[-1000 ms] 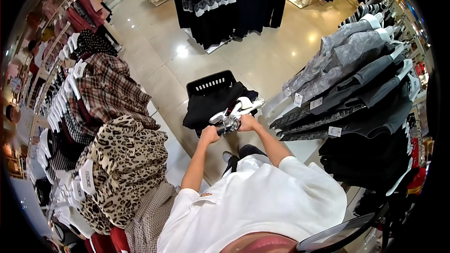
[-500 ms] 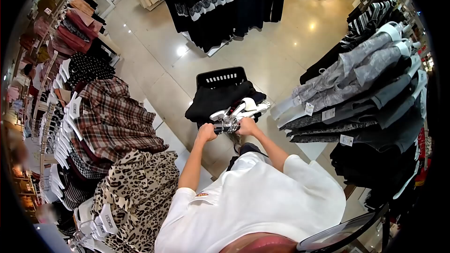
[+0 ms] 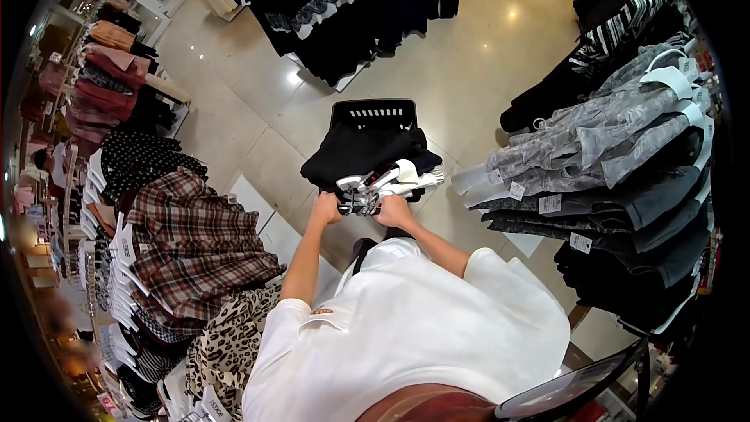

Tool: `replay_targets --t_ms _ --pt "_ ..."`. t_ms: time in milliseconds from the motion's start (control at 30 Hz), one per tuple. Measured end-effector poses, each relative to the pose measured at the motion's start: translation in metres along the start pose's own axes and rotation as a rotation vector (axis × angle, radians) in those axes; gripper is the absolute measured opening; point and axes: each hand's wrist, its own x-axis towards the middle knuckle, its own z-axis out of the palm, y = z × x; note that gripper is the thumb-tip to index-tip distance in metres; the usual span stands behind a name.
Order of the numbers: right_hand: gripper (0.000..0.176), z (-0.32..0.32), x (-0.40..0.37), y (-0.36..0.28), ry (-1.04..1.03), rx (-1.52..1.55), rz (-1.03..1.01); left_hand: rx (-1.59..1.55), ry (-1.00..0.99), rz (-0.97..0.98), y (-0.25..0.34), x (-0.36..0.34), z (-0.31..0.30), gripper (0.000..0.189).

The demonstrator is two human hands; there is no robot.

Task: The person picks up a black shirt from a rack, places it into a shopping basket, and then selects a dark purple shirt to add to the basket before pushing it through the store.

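My left hand (image 3: 327,209) is closed around the left end of a cart handle (image 3: 358,209), and my right hand (image 3: 394,212) grips its right end. Just beyond the handle is a black basket (image 3: 375,106) with a slotted far wall. Folded black clothes (image 3: 355,155) fill it and bulge over its left side. White hangers (image 3: 405,175) with shiny metal hooks lie on the clothes, close to my hands. The lower part of the cart is hidden beneath the basket and my arms.
Plaid shirts (image 3: 199,242) and leopard-print clothes (image 3: 234,337) hang along the left side. On the right, grey garments (image 3: 586,137) jut into the aisle. A rack of black clothes (image 3: 351,39) stands ahead on the tiled floor (image 3: 250,101).
The leopard-print and plaid clothes have slid lower in view, and the black rack ahead has shifted up and left. Both hands keep their grip on the handle.
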Motion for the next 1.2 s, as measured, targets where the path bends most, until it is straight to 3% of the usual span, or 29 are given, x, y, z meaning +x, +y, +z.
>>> replay_targets --t_ms 267,400,667,933,1200 --pt "0.028 0.007 0.040 -0.008 0.091 0.118 0.061 0.099 -0.191 0.017 -0.033 0.060 -0.032 0.034" --pt "0.030 0.003 0.063 -0.018 0.076 0.161 0.145 0.167 -0.222 0.132 -0.041 0.093 -0.059 0.030" --pt "0.031 -0.004 0.122 -0.032 0.194 0.231 0.216 0.287 -0.193 0.284 -0.061 0.177 -0.101 0.028" --pt "0.030 -0.024 0.188 -0.030 0.298 0.254 0.337 0.328 -0.259 0.415 -0.046 0.265 -0.161 0.027" --pt "0.030 -0.057 0.237 -0.018 0.394 0.245 0.470 0.319 -0.200 0.608 -0.029 0.360 -0.176 0.017"
